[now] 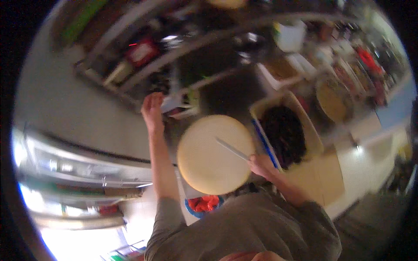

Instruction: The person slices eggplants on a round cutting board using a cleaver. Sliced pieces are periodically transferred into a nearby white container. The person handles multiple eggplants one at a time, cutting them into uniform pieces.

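A pale round cutting board (209, 163) lies in front of my body. My right hand (261, 166) is closed around the handle of a knife (232, 148), whose blade points up and left over the board. My left hand (152, 106) reaches forward past the board's left side, its fingers curled. Beside those fingers is a blurred white object (171, 103); whether I grip it or only touch it is unclear. Right of the board stands a pale rectangular tub (308, 130) holding a dark heap of food (283, 133), its pieces too blurred to name.
A blue bowl (192, 208) with red contents sits below the board, close to my shirt. Behind the tub are a white container (276, 85) with brown contents and a round tan item (333, 99). Metal shelving (196, 45) crosses the far side. A white bucket (290, 36) stands farther back.
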`<state>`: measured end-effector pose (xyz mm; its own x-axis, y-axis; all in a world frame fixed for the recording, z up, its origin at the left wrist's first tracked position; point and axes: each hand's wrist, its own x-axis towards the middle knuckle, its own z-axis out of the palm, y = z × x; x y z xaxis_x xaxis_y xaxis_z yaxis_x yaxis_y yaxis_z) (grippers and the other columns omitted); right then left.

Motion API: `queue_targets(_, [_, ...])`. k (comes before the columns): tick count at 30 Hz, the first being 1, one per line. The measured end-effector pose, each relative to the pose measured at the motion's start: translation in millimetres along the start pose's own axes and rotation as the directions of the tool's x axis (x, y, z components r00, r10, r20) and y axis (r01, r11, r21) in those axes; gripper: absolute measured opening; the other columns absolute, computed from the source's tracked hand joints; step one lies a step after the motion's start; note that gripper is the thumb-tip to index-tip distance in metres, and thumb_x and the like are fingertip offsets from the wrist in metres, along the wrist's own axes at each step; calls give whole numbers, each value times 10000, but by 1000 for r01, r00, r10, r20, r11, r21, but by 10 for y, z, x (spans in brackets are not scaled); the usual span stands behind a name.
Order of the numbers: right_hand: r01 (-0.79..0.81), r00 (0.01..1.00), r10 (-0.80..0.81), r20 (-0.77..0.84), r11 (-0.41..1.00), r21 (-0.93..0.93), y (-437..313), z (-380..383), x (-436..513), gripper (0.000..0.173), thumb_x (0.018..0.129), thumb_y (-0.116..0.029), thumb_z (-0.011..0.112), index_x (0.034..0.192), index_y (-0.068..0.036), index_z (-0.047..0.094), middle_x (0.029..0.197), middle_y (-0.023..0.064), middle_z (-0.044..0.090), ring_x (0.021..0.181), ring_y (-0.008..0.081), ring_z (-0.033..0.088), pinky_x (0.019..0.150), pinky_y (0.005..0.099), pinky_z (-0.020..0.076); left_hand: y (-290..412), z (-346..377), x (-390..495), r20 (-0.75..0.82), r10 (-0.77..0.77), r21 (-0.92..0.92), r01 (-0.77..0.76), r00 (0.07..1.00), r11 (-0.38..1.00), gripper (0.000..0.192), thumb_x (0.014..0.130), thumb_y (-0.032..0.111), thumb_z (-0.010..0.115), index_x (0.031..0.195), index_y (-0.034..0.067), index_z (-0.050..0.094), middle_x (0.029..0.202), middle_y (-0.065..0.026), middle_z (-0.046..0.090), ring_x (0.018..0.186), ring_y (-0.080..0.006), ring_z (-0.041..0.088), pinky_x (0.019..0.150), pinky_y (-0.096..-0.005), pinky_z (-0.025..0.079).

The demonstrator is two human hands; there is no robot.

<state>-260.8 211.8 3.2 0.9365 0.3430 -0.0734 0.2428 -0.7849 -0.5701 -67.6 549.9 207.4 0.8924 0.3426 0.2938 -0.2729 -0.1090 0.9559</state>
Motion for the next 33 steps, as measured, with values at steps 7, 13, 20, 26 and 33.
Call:
queue_targets(7, [-60, 991, 58, 122, 998, 6, -13, 288, -293, 138, 812, -133, 586, 848, -8, 631, 726, 191, 671, 677, 343, 689, 614, 461, 565, -768, 1859, -1305, 770, -163, 332, -170, 616, 928, 252, 896, 208, 642, 1112, 80, 628, 1050, -141, 669, 960, -252, 657, 828, -358, 522])
queue_targets(13, [-63, 984, 60, 165, 998, 12, 27, 259, -288, 136, 835, -131, 562, 877, -16, 622, 715, 173, 675, 664, 328, 693, 565, 433, 562, -1374, 2958, -2133, 867, -270, 494, -650, 419, 577, 640, 855, 308, 680, 1366, 23, 419, 1419, -239, 409, 1305, -390, 406, 1081, -459, 352])
queue_targets(20, [-88, 988, 72, 137, 989, 116, 19, 280, -284, 169, 847, -123, 540, 943, 5, 594, 778, 181, 690, 700, 333, 700, 588, 443, 564, -1795, 3480, -2135, 754, -420, 655, -611, 504, 443, 1103, 681, 566, 784, 1461, 19, 227, 1434, -325, 321, 1354, -459, 303, 1109, -492, 302])
queue_targets(26, [-102, 988, 81, 135, 983, 153, 6, 198, -215, 159, 840, -119, 541, 924, -5, 613, 795, 192, 691, 719, 336, 702, 612, 452, 566, -1742, 3705, -1930, 627, -617, 767, -516, 476, 381, 751, 700, 497, 775, 1234, 14, 559, 1253, -210, 577, 1161, -372, 569, 955, -473, 473])
queue_targets(33, [-71, 987, 59, 149, 995, 70, 6, 200, -177, 192, 844, -149, 540, 913, -1, 640, 764, 191, 690, 707, 354, 702, 633, 478, 572, -1142, 3378, -1639, 742, -226, 582, -438, 631, 685, 456, 714, 362, 719, 997, 7, 670, 1002, -200, 677, 953, -367, 652, 844, -459, 515])
